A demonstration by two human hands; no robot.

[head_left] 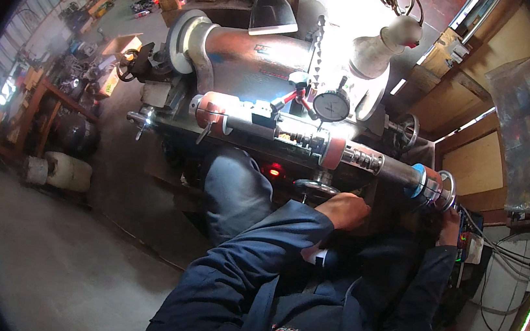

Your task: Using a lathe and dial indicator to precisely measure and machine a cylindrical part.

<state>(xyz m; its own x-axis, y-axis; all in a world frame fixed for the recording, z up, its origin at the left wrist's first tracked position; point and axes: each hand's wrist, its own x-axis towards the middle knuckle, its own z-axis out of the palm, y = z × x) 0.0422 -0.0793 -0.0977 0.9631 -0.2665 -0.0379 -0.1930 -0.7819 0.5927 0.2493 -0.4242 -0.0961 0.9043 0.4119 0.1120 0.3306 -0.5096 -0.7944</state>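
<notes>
My left hand (pixel 345 210) is low at the centre, fingers curled, beside a horizontal chrome handwheel (pixel 315 186); what it grips, if anything, is unclear. My right hand (pixel 449 227) reaches up beside a cabled control box (pixel 470 238), just below the chrome wheel (pixel 447 190) at the machine's right end; its fingers are partly hidden. A horizontal shaft (pixel 398 170) crosses the machine through copper-coloured collars (pixel 334 150), one with a blue band (pixel 417 183). Above it, a round dial gauge (pixel 332 106) sits on a jointed red-handled arm (pixel 289 99). A small red light (pixel 274 172) glows underneath.
A large cylindrical casting (pixel 257 63), black lamp head (pixel 271 10) and pale column (pixel 366 56) stand behind. Wooden panels (pixel 477 167) and hanging cables (pixel 509 255) are at right. Pale canisters (pixel 67 172), a cardboard box (pixel 122 44) and cluttered parts lie along the left.
</notes>
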